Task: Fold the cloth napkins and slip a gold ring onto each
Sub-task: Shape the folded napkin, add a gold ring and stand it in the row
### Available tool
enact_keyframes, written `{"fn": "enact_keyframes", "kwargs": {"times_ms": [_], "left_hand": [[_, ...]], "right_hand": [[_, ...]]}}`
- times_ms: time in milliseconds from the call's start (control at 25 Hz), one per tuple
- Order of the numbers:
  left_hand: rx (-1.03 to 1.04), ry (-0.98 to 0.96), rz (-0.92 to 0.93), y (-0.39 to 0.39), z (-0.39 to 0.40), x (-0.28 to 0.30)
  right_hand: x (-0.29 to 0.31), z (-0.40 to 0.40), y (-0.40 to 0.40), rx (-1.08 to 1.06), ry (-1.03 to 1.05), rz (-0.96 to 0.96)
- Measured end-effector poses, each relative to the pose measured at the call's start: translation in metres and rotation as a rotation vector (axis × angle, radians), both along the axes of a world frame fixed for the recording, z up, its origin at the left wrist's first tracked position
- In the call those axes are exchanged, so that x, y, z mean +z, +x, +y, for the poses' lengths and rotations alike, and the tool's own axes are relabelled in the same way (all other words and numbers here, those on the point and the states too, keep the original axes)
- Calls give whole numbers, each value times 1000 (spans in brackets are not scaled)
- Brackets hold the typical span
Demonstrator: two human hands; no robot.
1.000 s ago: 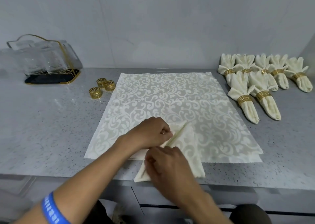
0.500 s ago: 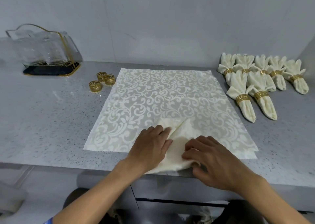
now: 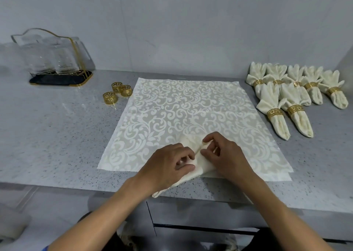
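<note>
Single head-worn view, wide-angle, looking forward and down from above the near edge of the grey counter [image 3: 47,136]. Close over both hands: left hand [image 3: 168,165] and right hand [image 3: 227,159] low in the middle, forearms running out through the bottom edge. Facing the back wall [image 3: 181,31], seen above the counter's far edge. Straight lines bowing toward the borders. Counter front and a dark gap below at the bottom. No second view, no overlap.

Both forearms were bare to the frame's lower edge, the left hand [image 3: 168,165] and right hand [image 3: 227,157] wore no rings or gloves, and a sliver of blue showed low on the left arm.
</note>
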State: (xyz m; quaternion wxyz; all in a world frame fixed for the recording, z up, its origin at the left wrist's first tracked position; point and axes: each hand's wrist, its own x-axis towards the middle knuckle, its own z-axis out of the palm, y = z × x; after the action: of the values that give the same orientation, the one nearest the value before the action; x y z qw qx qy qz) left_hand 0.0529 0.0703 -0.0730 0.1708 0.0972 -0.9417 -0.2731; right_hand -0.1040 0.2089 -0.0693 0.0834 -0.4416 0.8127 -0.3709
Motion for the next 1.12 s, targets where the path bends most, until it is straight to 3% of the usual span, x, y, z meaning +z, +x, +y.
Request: {"fn": "enact_keyframes", "kwargs": {"times_ms": [120,240,320,400,480,680,840,920,1040,1120], "left_hand": [[-44,-29,-15,-1,-3,-2],[-133,30,-149,-5,-13,6],[-176,97,-221,-8,-19,13],[-187,159,-253,-12,-23,17],[-170,199,-279,-15,-23,20],[-119,144,-355,-21,-28,27],[-37,-170,-327,-24,-26,33],[-90,-265,-272,-27,-19,33],[-156,-294,-203,-26,-10,24],[-128,-176,-190,-20,-14,20]], "right_hand": [[-5,-5,3,-58,-2,26],[-5,2,14,-150,-126,424],[-3,14,41,-4,-219,601],[-4,17,74,308,-141,629],[-13,9,99,450,8,652],[-15,8,97,324,14,588],[-5,54,32,142,45,457],[3,66,-7,78,60,413],[2,63,-28,72,23,524],[-5,56,-27,58,27,597]]}}
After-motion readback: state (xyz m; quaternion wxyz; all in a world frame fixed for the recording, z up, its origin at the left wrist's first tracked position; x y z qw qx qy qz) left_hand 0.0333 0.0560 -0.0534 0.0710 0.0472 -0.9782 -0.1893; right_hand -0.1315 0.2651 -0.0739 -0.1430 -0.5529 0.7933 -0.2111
